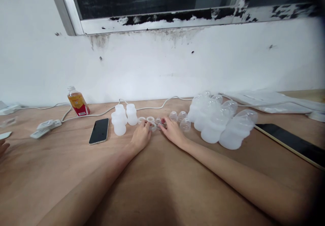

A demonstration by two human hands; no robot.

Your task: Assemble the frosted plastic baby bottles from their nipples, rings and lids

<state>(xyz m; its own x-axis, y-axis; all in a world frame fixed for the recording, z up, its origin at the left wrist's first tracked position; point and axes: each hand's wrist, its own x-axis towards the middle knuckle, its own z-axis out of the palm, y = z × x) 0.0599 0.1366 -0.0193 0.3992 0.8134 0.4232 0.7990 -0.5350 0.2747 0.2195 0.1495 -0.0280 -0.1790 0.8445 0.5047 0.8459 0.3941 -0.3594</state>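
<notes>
- On your left, a drink bottle (pixel 78 103) stands near a phone (pixel 99 131).
- Uncapped white bottles (pixel 120 127) stand upright, grouped together.
- Your left hand (pixel 141 134) has its fingers at the pale rings (pixel 150 119); whether it grips one, I cannot tell.
- Small clear pieces (pixel 158 121) lie between your hands.
- Your right hand (pixel 173 130) reaches them, its grip unclear.
- Clear domes (pixel 185 125) sit just beside it.
- Dome-topped bottles (pixel 211 130) stand clustered beyond.
</notes>
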